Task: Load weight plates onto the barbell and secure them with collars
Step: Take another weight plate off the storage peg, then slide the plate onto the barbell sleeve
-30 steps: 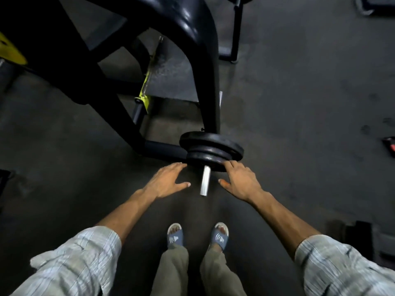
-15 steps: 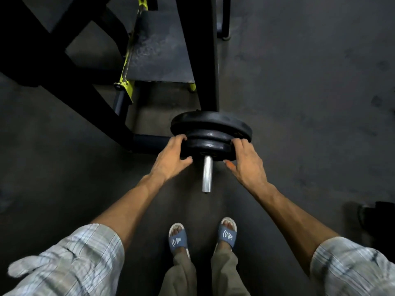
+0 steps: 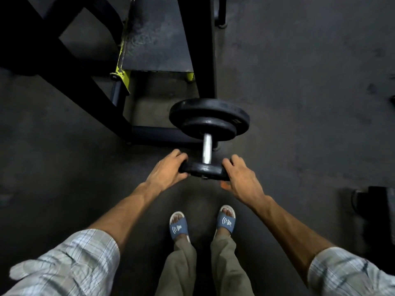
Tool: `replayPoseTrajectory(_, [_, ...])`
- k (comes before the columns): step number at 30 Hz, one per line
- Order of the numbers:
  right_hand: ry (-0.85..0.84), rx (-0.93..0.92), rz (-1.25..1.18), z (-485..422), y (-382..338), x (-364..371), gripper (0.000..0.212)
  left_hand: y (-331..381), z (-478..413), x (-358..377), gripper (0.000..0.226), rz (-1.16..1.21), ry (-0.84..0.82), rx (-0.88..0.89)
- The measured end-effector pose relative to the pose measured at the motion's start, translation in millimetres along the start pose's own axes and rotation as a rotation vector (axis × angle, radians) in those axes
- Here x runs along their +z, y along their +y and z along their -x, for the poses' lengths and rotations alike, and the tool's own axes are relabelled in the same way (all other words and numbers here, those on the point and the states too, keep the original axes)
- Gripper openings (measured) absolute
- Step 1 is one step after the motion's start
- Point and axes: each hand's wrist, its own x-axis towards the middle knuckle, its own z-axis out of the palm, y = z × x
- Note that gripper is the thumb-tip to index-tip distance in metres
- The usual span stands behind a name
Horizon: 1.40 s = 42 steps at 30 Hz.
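Note:
A silver storage peg (image 3: 207, 148) juts toward me from the black rack. Two black weight plates stay on it: a large plate (image 3: 239, 116) behind and a medium plate (image 3: 208, 127) in front. A small black plate (image 3: 204, 170) sits at the peg's near end, held edge-on between both hands. My left hand (image 3: 165, 171) grips its left rim and my right hand (image 3: 241, 178) grips its right rim. No barbell or collar is in view.
The black rack frame (image 3: 89, 97) with a yellow-edged footplate (image 3: 156, 39) stands ahead on the left. An upright post (image 3: 203, 50) rises behind the plates. A dark object (image 3: 376, 201) lies on the floor at the right. My sandalled feet (image 3: 202, 223) stand below the plate.
Both hands closed on the front small plate and drew it along the peg toward me, away from the other two plates. The camera tilted further down.

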Motion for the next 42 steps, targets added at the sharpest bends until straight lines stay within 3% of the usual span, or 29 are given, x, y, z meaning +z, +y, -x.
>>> replayPoseTrajectory(6, [-0.031,-0.017,-0.081,19,-9,16,0.037,7,32,17,0.034,0.01,-0.031,-0.036])
replayPoseTrajectory(11, [-0.05,-0.063,-0.158,55,-26,11,0.031,11,85,11,0.022,0.177,0.003,-0.113])
replayPoseTrajectory(16, [-0.02,-0.219,-0.164,94,-76,-20,0.03,19,175,-19,0.025,0.269,0.186,-0.177])
replayPoseTrajectory(23, [0.052,-0.5,-0.158,145,-201,-100,0.041,26,323,-110,0.037,0.27,0.525,-0.251])
replayPoseTrajectory(29, [0.234,-0.694,-0.153,199,-318,-147,0.054,13,448,-177,0.046,0.268,0.801,-0.245])
replayPoseTrajectory(38, [0.366,-0.901,-0.191,258,-462,-178,0.061,-19,588,-238,0.052,0.204,1.036,-0.215])
replayPoseTrajectory(42, [0.342,-0.973,-0.2,262,-521,-190,0.058,-42,622,-281,0.054,0.145,1.127,-0.219])
